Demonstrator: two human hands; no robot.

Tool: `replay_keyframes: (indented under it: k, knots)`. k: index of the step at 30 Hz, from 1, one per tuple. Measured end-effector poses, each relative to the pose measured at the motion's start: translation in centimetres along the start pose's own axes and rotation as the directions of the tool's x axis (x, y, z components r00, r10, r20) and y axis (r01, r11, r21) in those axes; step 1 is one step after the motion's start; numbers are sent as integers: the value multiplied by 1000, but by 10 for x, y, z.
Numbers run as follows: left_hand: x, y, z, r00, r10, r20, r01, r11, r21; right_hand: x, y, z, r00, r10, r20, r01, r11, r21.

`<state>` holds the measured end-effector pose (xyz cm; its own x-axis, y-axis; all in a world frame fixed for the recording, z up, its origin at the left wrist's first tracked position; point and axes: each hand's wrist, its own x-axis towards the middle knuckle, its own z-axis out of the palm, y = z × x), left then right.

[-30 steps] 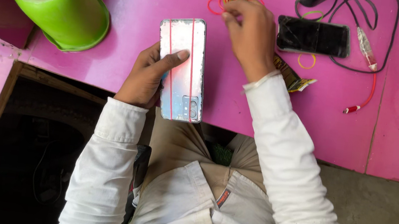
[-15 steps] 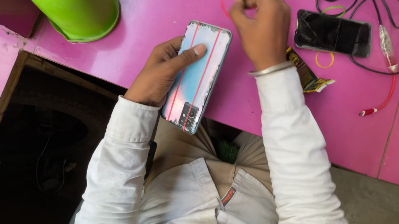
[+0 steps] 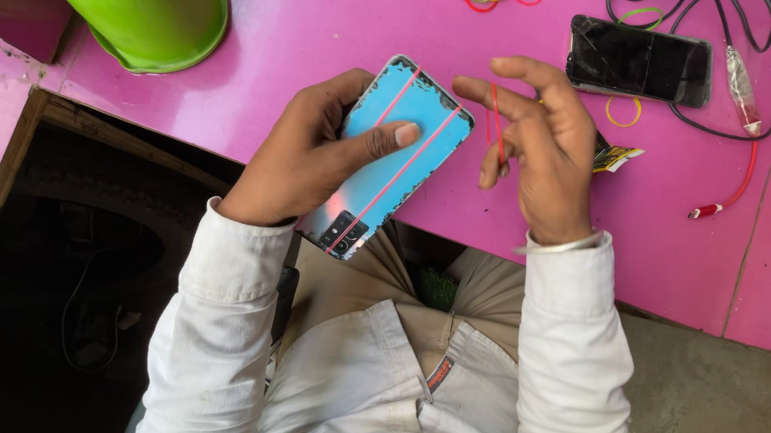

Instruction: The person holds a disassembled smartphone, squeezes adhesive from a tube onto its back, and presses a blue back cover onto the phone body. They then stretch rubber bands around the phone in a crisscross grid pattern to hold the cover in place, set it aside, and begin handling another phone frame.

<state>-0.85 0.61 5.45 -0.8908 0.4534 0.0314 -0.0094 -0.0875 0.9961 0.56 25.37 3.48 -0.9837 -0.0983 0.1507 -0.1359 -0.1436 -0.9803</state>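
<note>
Long white sleeves (image 3: 220, 324), white shirt, seemingly khaki trousers (image 3: 414, 301).

A light blue phone (image 3: 394, 157) lies tilted, back side up, over the near edge of the pink counter (image 3: 334, 8), its camera end nearest. Two red rubber bands run lengthwise around it. Just to its right, a loose red rubber band (image 3: 496, 134) hangs looped over fingers (image 3: 495, 96).
</note>
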Motion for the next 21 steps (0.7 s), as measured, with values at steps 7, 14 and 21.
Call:
replay_keyframes:
  k: [7,14,21]
  knots:
    - [-7,19,12,979,197,44,-201,939,279,-28,-17,32,999,-38,37,40,998,-42]
    - [-20,39,19,967,242,85,-250,962,107,-49,-41,47,985,-100,-138,85,990,-112]
    - [-25,35,26,905,424,38,-413,851,326,-61,-55,45,975,-155,-159,104,952,-289]
